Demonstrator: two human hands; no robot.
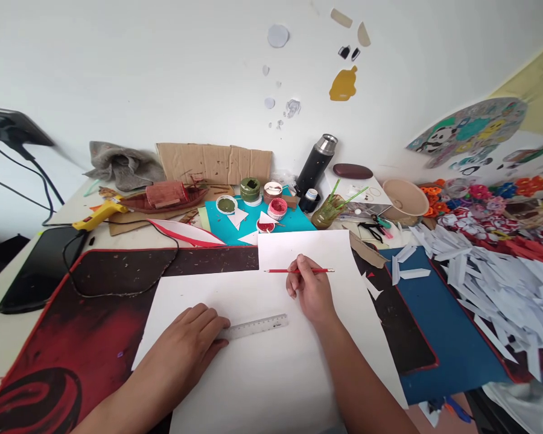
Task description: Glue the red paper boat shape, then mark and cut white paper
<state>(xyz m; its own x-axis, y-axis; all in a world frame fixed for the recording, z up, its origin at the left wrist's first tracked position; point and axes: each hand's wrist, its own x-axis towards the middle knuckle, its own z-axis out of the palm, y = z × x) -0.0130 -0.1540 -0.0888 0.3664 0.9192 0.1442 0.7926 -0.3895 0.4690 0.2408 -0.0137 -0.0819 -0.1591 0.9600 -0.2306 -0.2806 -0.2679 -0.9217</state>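
Note:
A large sheet of white paper [262, 380] covers the middle of the desk, its upper edge cut in a step. My left hand [194, 337] rests on it, thumb and fingers closed on the left end of a clear plastic ruler [257, 326]. The ruler lies slightly slanted, its right end free on the paper. Above and right of it, my right hand [311, 286] pinches a red pencil [278, 270]. The pencil is nearly level, its sharpened tip pointing left and its eraser end right of my fingers.
Behind the paper, open paint pots [250, 190] stand on a turquoise sheet [217, 222], near a black flask [315, 164] and a brush-water jar [328, 212]. At left are a yellow glue gun [99, 214] with a looping cable and a model boat [163, 199]. Folded white paper strips [489, 289] pile up at right.

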